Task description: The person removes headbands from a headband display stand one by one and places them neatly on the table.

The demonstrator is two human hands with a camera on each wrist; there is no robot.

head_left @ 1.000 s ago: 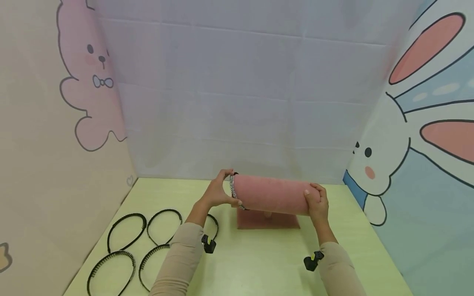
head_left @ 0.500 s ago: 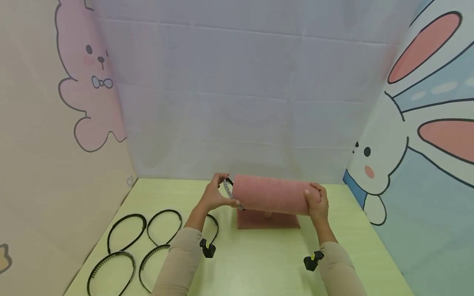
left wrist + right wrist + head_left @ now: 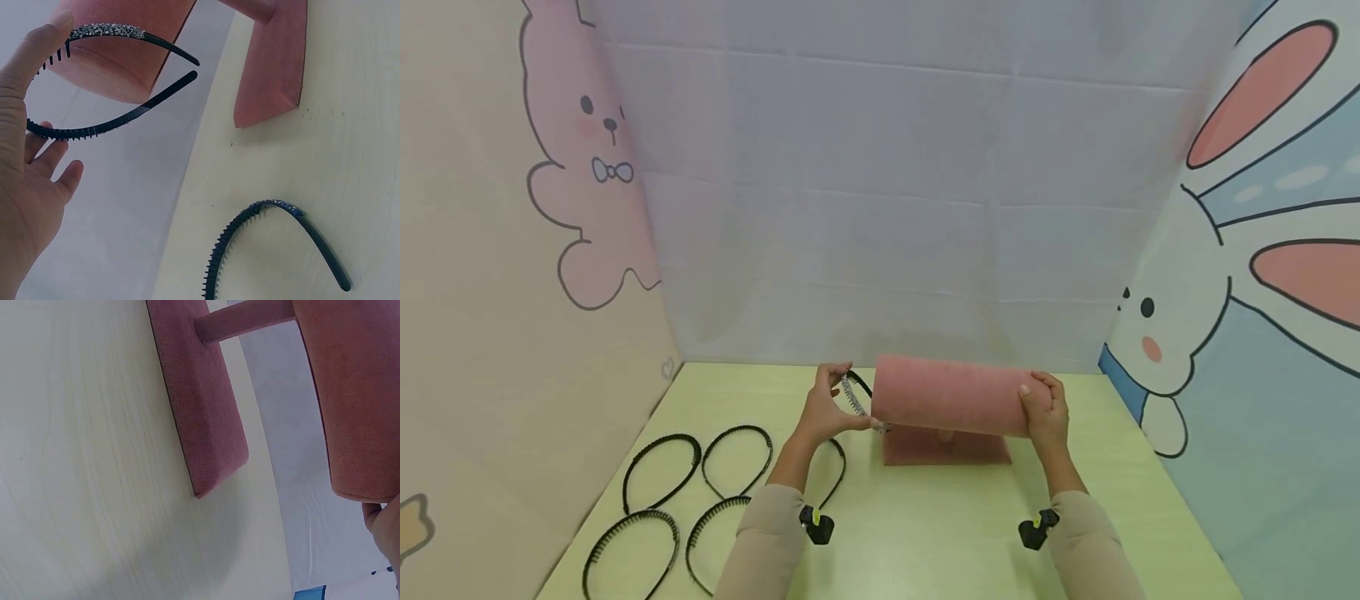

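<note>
A pink velvet headband stand (image 3: 951, 396) has a thick horizontal roll on a short post above a flat base (image 3: 947, 447). My left hand (image 3: 826, 412) pinches a black toothed headband with silvery glitter (image 3: 853, 396) between thumb and fingers, just left of the roll. In the left wrist view the headband (image 3: 112, 31) arches around the roll's end, its two tips pointing toward the stand; whether it touches the roll I cannot tell. My right hand (image 3: 1047, 410) grips the roll's right end, thumb on the near side. Only a little of that hand (image 3: 387, 531) shows in the right wrist view.
Several other black headbands lie on the pale table (image 3: 940, 533) at the left, among them one near the front (image 3: 632, 521) and one further back (image 3: 662, 437). Another headband (image 3: 838, 467) lies beside my left forearm. A hanging white sheet (image 3: 880, 208) and printed side walls enclose the table.
My left hand has moved left and slightly down, drawing the glitter headband off the roll's left end. My right hand keeps its grip, and the stand stays in place.
</note>
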